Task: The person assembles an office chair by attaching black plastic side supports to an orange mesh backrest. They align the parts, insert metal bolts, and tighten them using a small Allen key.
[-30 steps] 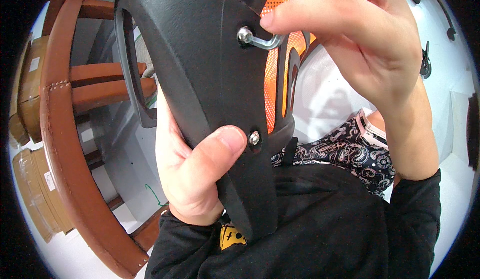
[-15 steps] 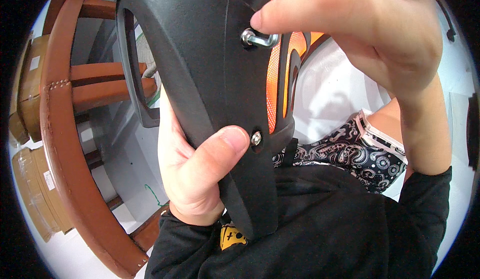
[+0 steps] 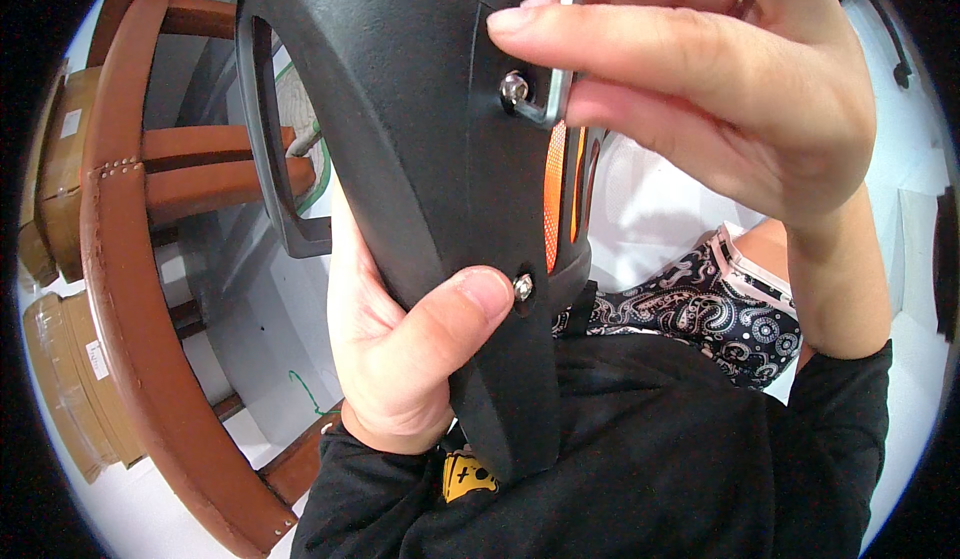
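Note:
A large black plastic frame part (image 3: 400, 119) with a looped handle-like opening on its left side fills the middle of the view. Behind its right edge shows orange mesh (image 3: 554, 194). My left hand (image 3: 410, 349) grips the part from the left, the thumb pressed on its face beside the lower silver bolt (image 3: 523, 287). At the upper silver bolt (image 3: 514, 89), the short end of a metal hex key (image 3: 555, 94) sits against the head. My right hand (image 3: 720, 99) holds its long arm, which points upward between the fingers.
A brown leather-like frame with slats (image 3: 125, 289) stands at the left. Cardboard boxes (image 3: 80, 379) lie beyond it. My patterned shorts (image 3: 680, 309) and black shirt (image 3: 650, 439) are below. A black cable (image 3: 885, 39) hangs at the upper right.
The hex key has swung from pointing right to having its long arm upright. My right fingers have closed around it, and the black part has shifted slightly right.

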Demonstrator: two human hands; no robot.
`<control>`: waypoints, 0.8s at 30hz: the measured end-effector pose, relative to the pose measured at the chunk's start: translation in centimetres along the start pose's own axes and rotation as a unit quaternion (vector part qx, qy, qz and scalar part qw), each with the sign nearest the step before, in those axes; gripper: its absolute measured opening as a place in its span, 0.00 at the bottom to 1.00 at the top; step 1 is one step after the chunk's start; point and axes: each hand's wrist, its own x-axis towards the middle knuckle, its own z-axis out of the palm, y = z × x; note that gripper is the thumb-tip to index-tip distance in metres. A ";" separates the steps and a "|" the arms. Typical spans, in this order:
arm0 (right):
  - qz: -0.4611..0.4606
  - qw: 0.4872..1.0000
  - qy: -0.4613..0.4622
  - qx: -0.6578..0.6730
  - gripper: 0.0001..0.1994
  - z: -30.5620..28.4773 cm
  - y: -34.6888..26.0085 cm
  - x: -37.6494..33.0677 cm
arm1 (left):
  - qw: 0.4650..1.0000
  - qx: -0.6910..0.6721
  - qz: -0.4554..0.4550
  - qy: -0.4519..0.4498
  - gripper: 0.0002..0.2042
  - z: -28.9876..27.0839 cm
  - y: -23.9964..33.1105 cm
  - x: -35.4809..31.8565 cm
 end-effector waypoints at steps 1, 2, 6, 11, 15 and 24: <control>0.003 1.000 0.003 -0.001 0.16 0.0 -0.1 0.0 | 1.000 0.013 0.000 -0.006 0.40 0.0 0.1 0.0; 0.006 1.000 0.007 -0.001 0.16 0.1 -0.2 -0.1 | 1.000 0.015 -0.001 -0.004 0.40 -0.1 0.1 0.0; 0.019 1.000 0.019 0.001 0.16 0.4 -0.6 -0.3 | 1.000 0.015 -0.015 -0.010 0.40 -0.2 0.2 0.1; 0.030 0.999 0.027 0.005 0.16 0.6 -1.1 -0.5 | 1.000 0.014 -0.009 -0.005 0.39 -0.1 0.1 0.1; 0.027 0.999 0.027 0.007 0.16 0.5 -1.2 -0.4 | 1.000 0.025 -0.009 0.010 0.39 0.0 0.2 -0.1; 0.003 1.000 -0.007 0.015 0.16 0.2 -0.8 0.4 | 1.000 -0.011 0.006 0.001 0.39 0.2 0.0 0.2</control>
